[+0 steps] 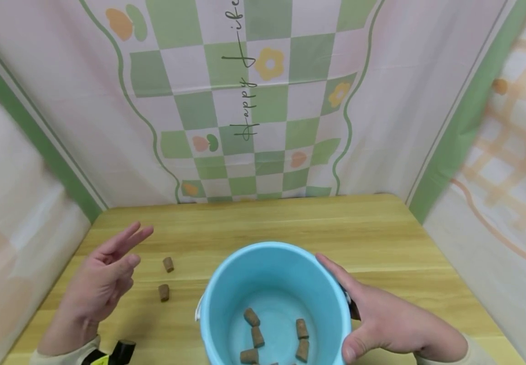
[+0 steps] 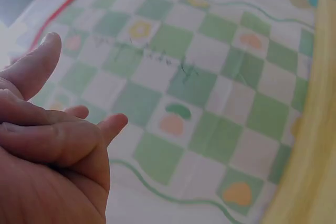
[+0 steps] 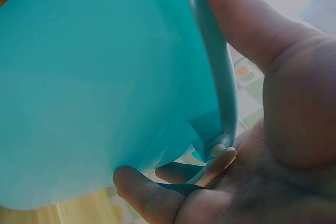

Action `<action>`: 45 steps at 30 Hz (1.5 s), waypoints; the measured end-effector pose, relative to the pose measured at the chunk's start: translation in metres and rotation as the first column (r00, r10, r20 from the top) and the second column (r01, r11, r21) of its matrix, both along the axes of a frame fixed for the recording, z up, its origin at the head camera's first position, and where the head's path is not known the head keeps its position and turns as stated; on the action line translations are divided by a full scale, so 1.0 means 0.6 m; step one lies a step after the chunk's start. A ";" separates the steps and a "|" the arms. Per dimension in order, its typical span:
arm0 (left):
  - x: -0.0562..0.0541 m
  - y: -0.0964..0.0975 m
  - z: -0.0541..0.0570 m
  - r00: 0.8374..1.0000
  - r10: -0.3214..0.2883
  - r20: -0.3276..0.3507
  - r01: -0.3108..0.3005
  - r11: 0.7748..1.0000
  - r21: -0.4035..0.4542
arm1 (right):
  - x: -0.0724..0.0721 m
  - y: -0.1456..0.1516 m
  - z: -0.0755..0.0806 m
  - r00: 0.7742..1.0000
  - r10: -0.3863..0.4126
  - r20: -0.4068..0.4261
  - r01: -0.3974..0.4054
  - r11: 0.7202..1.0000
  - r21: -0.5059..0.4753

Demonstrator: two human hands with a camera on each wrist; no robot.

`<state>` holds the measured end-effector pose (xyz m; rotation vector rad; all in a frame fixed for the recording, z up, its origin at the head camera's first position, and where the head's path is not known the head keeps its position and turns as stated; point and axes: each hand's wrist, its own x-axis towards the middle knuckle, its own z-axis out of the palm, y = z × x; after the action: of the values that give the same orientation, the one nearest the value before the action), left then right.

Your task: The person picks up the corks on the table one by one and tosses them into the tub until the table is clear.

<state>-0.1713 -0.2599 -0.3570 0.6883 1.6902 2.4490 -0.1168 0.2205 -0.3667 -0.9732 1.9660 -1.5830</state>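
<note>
A light blue bucket (image 1: 263, 274) stands at the table's front, its open top facing me. Brown corks (image 1: 302, 350) lie on its floor, several in all. My right hand (image 1: 381, 317) grips the bucket's right side, thumb at the rim and fingers spread along the outer wall; the right wrist view shows them by the handle's joint (image 3: 219, 148). To the left, my left hand (image 1: 101, 279) hovers over the table holding nothing, two fingers extended and the others bent. Beside it lie two loose corks, an upper cork (image 1: 168, 264) and a lower cork (image 1: 164, 292).
The wooden table (image 1: 359, 223) has a printed cloth (image 1: 308, 111) with green checks behind it, and cloth walls left and right. A white bucket handle (image 1: 198, 308) shows on the bucket's left. A black strap device (image 1: 121, 351) sits on my left wrist.
</note>
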 end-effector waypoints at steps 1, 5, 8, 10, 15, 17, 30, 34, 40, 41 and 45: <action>-0.001 -0.004 -0.005 0.999 0.025 0.023 -0.024 1.000 -0.017 | 0.000 0.000 -0.001 1.000 0.001 0.002 -0.001 1.000 0.000; -0.008 -0.020 -0.032 0.989 0.097 0.109 -0.087 0.991 -0.099 | -0.002 0.003 -0.001 0.999 -0.020 0.039 0.019 0.999 0.026; -0.012 -0.029 -0.057 0.972 0.162 0.168 -0.128 0.972 -0.196 | -0.002 0.003 -0.001 0.997 -0.037 0.068 0.034 0.998 0.046; -0.013 -0.034 -0.075 0.954 0.211 0.212 -0.151 0.951 -0.270 | -0.002 0.003 -0.001 0.997 -0.035 0.062 0.033 0.999 0.043; -0.014 -0.048 -0.117 0.901 0.334 0.277 -0.182 0.869 -0.459 | 0.000 0.001 0.002 0.999 -0.027 0.039 0.026 0.999 0.027; -0.014 -0.053 -0.132 0.887 0.361 0.288 -0.176 0.841 -0.512 | 0.001 0.001 0.002 0.999 -0.025 0.035 0.024 0.999 0.023; -0.024 -0.059 -0.183 0.847 0.373 0.378 -0.105 0.815 -0.570 | 0.000 0.001 0.001 1.000 -0.022 0.014 0.022 0.999 0.023; -0.028 -0.064 -0.195 0.846 0.349 0.404 -0.065 0.818 -0.571 | 0.000 0.002 0.000 1.000 -0.017 0.008 0.017 1.000 0.016; -0.027 -0.064 -0.206 0.825 0.343 0.449 -0.052 0.837 -0.545 | -0.001 0.001 -0.001 0.999 -0.011 -0.034 0.012 1.000 0.023; -0.026 -0.063 -0.207 0.822 0.345 0.453 -0.053 0.838 -0.543 | -0.002 0.001 0.000 0.999 -0.010 -0.040 0.011 1.000 0.024; -0.025 -0.057 -0.210 0.818 0.360 0.450 -0.061 0.831 -0.553 | -0.002 0.001 0.000 1.000 -0.004 -0.029 0.005 1.000 0.020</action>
<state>-0.1861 -0.2941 -0.4828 -0.2653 2.0936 1.8637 -0.1181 0.2209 -0.3665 -0.9897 2.0015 -1.5564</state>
